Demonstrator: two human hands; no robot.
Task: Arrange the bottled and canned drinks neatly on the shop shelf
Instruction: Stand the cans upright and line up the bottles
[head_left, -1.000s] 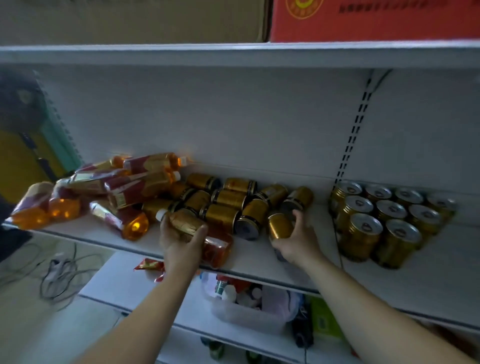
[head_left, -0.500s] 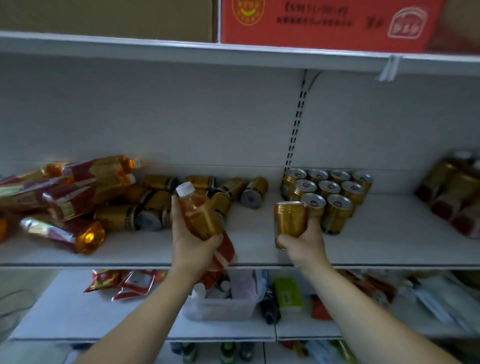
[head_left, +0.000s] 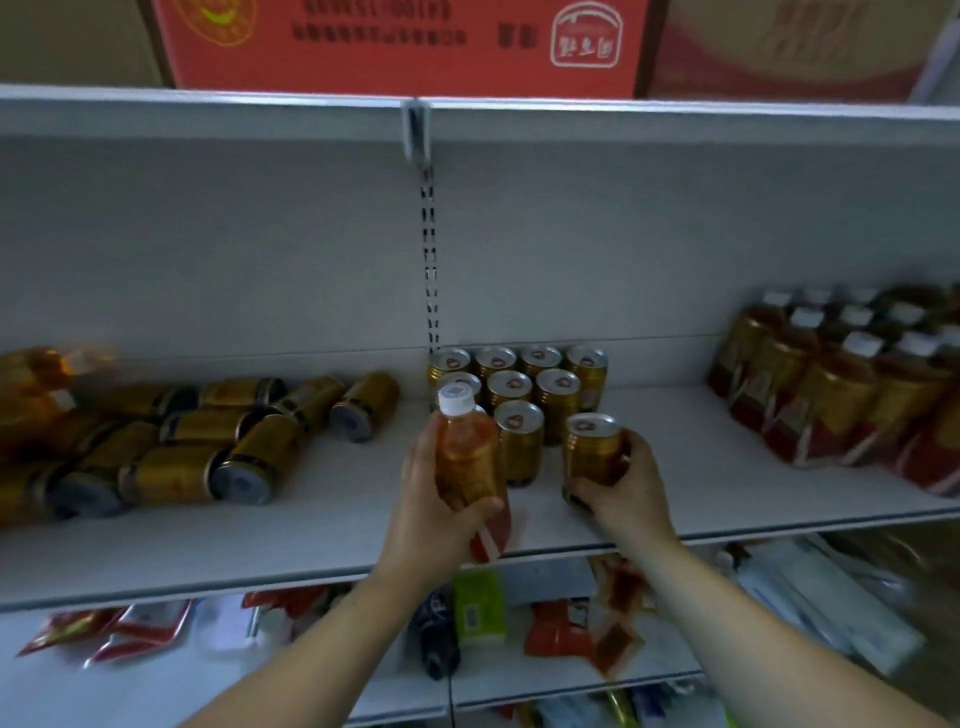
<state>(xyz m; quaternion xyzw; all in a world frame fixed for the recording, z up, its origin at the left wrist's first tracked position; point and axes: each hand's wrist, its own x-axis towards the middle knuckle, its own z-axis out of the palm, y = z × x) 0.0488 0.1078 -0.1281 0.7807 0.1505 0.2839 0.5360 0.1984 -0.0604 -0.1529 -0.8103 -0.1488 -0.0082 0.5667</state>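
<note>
Our view has swung right along the shelf (head_left: 311, 540), leaving the heap of toppled cans (head_left: 208, 441) at the left. We have carried the gold can (head_left: 592, 449) over in our right hand (head_left: 621, 493), closed around it, beside the upright can block (head_left: 519, 384), probably just touching down. Our left hand (head_left: 436, 514) grips the orange bottle (head_left: 467, 457), bound for the standing bottles (head_left: 841, 379).
</note>
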